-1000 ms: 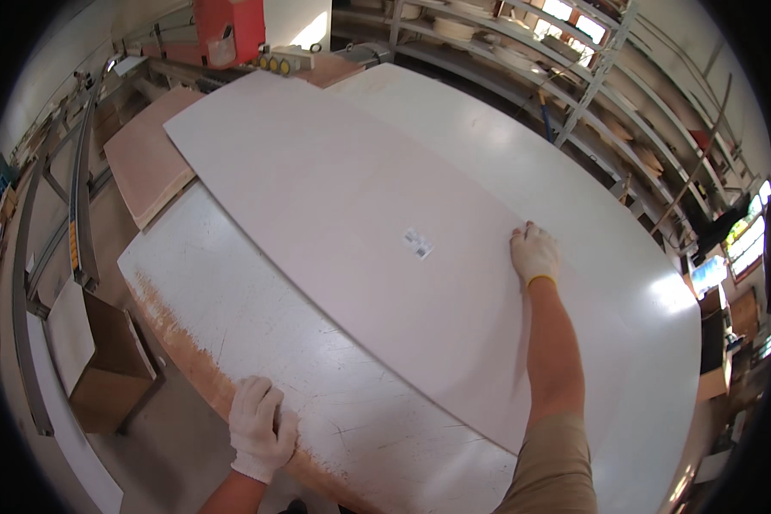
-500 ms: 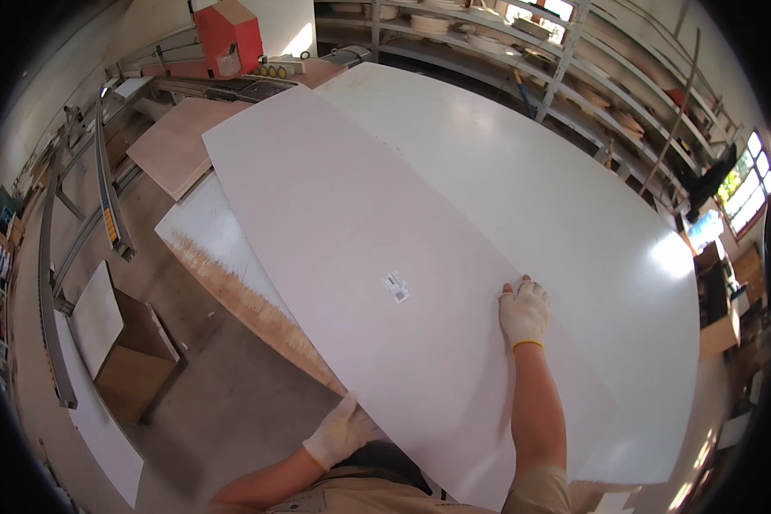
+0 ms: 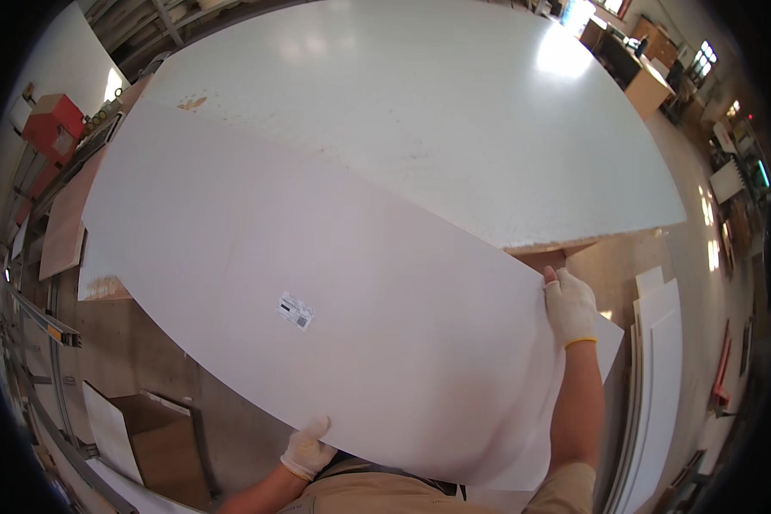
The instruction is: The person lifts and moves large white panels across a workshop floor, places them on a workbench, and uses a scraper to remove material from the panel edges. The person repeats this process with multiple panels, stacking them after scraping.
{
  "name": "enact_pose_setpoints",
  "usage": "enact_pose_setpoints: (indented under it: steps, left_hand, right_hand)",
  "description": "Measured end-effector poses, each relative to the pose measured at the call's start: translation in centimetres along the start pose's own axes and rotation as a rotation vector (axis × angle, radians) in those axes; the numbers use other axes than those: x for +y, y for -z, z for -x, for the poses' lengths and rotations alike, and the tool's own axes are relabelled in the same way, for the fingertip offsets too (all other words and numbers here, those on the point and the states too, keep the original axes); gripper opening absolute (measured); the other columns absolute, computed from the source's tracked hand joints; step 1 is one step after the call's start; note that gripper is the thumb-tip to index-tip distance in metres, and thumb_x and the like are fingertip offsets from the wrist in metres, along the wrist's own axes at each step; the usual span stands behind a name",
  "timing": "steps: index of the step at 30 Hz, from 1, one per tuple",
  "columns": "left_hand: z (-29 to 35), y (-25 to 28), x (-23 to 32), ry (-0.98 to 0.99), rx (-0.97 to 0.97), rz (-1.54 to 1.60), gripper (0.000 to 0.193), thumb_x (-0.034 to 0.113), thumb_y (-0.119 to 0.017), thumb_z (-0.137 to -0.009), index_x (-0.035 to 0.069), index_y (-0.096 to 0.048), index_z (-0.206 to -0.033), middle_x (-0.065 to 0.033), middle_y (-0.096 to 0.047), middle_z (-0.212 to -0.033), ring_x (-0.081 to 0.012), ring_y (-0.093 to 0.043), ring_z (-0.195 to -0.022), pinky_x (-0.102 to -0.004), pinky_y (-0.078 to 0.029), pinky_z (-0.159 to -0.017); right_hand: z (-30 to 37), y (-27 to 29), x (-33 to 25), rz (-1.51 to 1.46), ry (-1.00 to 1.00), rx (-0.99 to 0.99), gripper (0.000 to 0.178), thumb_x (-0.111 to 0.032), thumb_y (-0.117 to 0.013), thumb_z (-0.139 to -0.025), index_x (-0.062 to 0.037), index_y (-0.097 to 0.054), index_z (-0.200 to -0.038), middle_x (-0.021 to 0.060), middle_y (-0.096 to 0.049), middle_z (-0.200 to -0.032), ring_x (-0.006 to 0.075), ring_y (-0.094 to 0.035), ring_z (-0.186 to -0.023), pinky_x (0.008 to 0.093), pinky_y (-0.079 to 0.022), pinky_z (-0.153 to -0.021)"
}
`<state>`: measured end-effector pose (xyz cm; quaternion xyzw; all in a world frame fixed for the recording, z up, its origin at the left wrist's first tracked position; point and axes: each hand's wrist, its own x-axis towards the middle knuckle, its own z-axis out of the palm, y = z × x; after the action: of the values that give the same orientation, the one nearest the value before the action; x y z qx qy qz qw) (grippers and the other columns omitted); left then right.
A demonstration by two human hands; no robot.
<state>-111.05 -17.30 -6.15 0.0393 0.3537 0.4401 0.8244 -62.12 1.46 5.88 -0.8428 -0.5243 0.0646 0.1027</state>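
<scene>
A large, thin, pale pinkish-white panel [image 3: 257,223] with a small printed label [image 3: 295,310] slants across a big white table board [image 3: 454,111]. My left hand [image 3: 308,450], in a white glove, grips its near edge close to my body, thumb on top and the other fingers mostly out of sight. On the panel's far right edge, past the corner of the board, my gloved right hand [image 3: 570,308] is closed with its thumb on the upper side. The panel's near end overhangs the board and bends slightly by my right forearm.
Several white panels [image 3: 651,377] stand on edge at the right. A brown and white open box [image 3: 158,437] sits on the floor at lower left, near metal rails [image 3: 56,330]. Beyond them is a red machine housing [image 3: 53,128]. Worn, chipped edges show on the board.
My view has turned to the right. The panel has shifted on the board toward me and the right, and its near end now overhangs. My right hand has moved along its edge.
</scene>
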Motion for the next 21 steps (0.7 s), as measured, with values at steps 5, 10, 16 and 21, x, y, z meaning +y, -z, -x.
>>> enact_pose_setpoints:
  steps: [5, 10, 16, 21]
  left_hand:
    - [2.7, 0.9, -5.2, 0.123, 0.061, 0.076, 0.059, 0.026, -0.059, -0.107, 0.000, -0.040, -0.156, -0.0151, -0.051, -0.156, -0.0338, -0.043, -0.148, -0.0481, -0.032, -0.127]
    - [2.7, -2.2, 1.5, -0.483, 0.275, -0.132, 0.069, 0.056, -0.041, -0.108, 0.006, -0.045, -0.156, -0.0124, -0.053, -0.152, -0.0334, -0.049, -0.141, -0.0488, -0.039, -0.120]
    - [2.2, -4.8, -7.1, -0.547, 0.401, -0.160, 0.070, 0.059, -0.037, -0.110, 0.009, -0.043, -0.158, -0.0109, -0.049, -0.156, -0.0323, -0.048, -0.142, -0.0470, -0.038, -0.119]
    - [2.7, -13.3, -15.9, -0.494, 0.260, -0.120, 0.070, 0.059, -0.034, -0.111, 0.009, -0.041, -0.160, -0.0103, -0.048, -0.158, -0.0313, -0.047, -0.143, -0.0467, -0.037, -0.120]
  right_hand:
    - [5.5, -0.1, 8.3, -0.175, -0.052, -0.259, 0.044, -0.040, -0.061, -0.100, 0.0004, -0.069, -0.086, 0.0252, -0.068, -0.081, 0.0456, -0.066, -0.081, 0.0524, -0.050, -0.074]
    - [13.1, 0.8, 14.5, -0.151, 0.020, -0.076, 0.042, -0.034, -0.069, -0.097, 0.0007, -0.063, -0.075, 0.0238, -0.061, -0.069, 0.0456, -0.059, -0.066, 0.0522, -0.043, -0.061]
    - [18.3, 8.7, 27.5, -0.283, 0.077, 0.202, 0.054, -0.035, -0.065, -0.103, 0.0027, -0.050, -0.068, 0.0218, -0.052, -0.063, 0.0422, -0.050, -0.059, 0.0492, -0.036, -0.058]
    - [22.9, 16.4, 38.1, -0.329, 0.009, 0.297, 0.058, -0.040, -0.059, -0.107, 0.0039, -0.047, -0.071, 0.0193, -0.046, -0.065, 0.0367, -0.044, -0.060, 0.0460, -0.035, -0.060]
